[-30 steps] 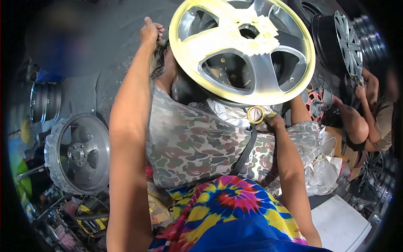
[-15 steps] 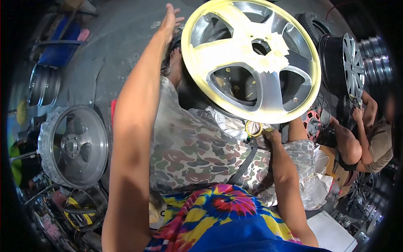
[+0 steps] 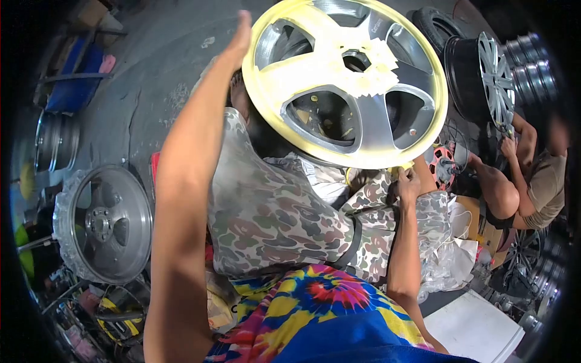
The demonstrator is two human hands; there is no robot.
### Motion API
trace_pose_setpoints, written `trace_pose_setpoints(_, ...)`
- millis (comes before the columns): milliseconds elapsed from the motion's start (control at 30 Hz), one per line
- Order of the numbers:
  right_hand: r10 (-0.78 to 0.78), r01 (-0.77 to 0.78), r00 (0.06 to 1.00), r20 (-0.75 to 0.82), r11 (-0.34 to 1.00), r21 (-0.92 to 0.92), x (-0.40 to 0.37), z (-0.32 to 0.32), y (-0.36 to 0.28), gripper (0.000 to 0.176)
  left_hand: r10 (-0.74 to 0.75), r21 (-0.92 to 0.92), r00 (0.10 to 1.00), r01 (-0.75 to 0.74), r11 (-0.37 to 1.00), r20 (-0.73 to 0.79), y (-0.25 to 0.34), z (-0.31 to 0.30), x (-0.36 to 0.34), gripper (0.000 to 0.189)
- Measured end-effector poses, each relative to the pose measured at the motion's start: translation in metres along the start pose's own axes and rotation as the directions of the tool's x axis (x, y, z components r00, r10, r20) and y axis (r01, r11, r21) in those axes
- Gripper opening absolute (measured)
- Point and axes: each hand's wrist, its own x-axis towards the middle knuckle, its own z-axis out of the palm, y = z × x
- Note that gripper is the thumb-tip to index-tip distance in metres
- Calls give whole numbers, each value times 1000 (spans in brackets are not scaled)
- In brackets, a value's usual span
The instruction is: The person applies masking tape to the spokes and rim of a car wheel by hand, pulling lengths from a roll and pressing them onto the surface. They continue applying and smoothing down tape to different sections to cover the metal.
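A large alloy wheel leans in front of me, its outer rim, hub area and some spokes covered in pale yellow masking tape. My left hand is at the wheel's upper left edge, stretched out and seen edge-on, with nothing visible in it. At the lower right edge, my right hand pinches a short piece of yellow tape against or close to the rim. Part of a yellow tape roll shows below the wheel, mostly hidden by cloth.
Another wheel with plastic around its edge stands at left. A person sits at right beside a spoked wheel. A tire, a red cable reel and a white board lie around my right side.
My right hand has risen from the tape roll to the wheel's lower edge with a piece of tape. My left hand has moved closer to the rim's left edge. The view has shifted slightly.
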Motion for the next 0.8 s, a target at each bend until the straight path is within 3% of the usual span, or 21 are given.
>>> trace_pose_setpoints(33, -129, 138, 989, -72, 982, 127, 2, -4, 5, 36, 33, 14, 998, -32, 999, -59, -4, -1, 11, 100)
trace_pose_setpoints(67, -130, 139, 988, -82, 983, 121, 5, -10, 9, 36, 37, 6, 998, -36, 999, -50, -11, -4, 18, 100)
trace_pose_setpoints(133, -57, 96, 994, -96, 874, 476, 4, -31, -26, 28, -28, -56, 999, 27, 998, -16, 10, 6, -7, 100)
trace_pose_setpoints(167, 179, -101, 983, -48, 736, 669, -15, -52, -84, 22, -8, -39, 999, 7, 999, -32, 5, 5, -2, 99)
trace_pose_setpoints(200, 136, -87, 991, -15, 708, 700, 3, -63, -61, 24, -3, -46, 1000, 2, 999, -25, 1, 4, 3, 99)
trace_pose_setpoints(267, 241, -133, 970, 26, 441, 888, -6, -88, -119, 35, 37, -32, 989, -42, 999, -145, -7, 3, 13, 93)
trace_pose_setpoints(300, 188, -118, 981, 42, 411, 904, 3, -94, -124, 38, 37, -37, 989, -43, 998, -142, -18, -6, 27, 93)
trace_pose_setpoints(367, 97, -127, 991, 97, 391, 911, 26, -103, -124, 43, 90, 348, 947, 24, 937, -308, -36, -22, 54, 89)
trace_pose_setpoints(400, 81, -192, 981, 175, 375, 907, 30, -106, -136, 48, 95, 349, 948, 17, 937, -303, -31, -19, 42, 89)
trace_pose_setpoints(467, -26, -181, 978, 208, 398, 899, 48, -88, -145, 51, 251, 665, 897, 61, 745, -363, -22, -14, 1, 95)
trace_pose_setpoints(533, 112, -141, 989, 100, 454, 880, 46, -67, -164, 54, 217, 690, 913, 91, 718, -346, -23, -13, -14, 92)
trace_pose_setpoints(600, 96, -149, 988, 121, 376, 914, 36, -68, -177, 58, 177, 715, 925, 128, 687, -336, -28, -12, -30, 90)
trace_pose_setpoints(667, 151, -191, 980, 132, 505, 842, 33, -72, -182, 59, 134, 696, 939, 133, 706, -316, -35, -1, -48, 84)
trace_pose_setpoints(800, 147, -167, 983, 110, 465, 869, 39, -69, -176, 54, 127, 660, 941, 121, 741, -315, -31, 5, -54, 79)
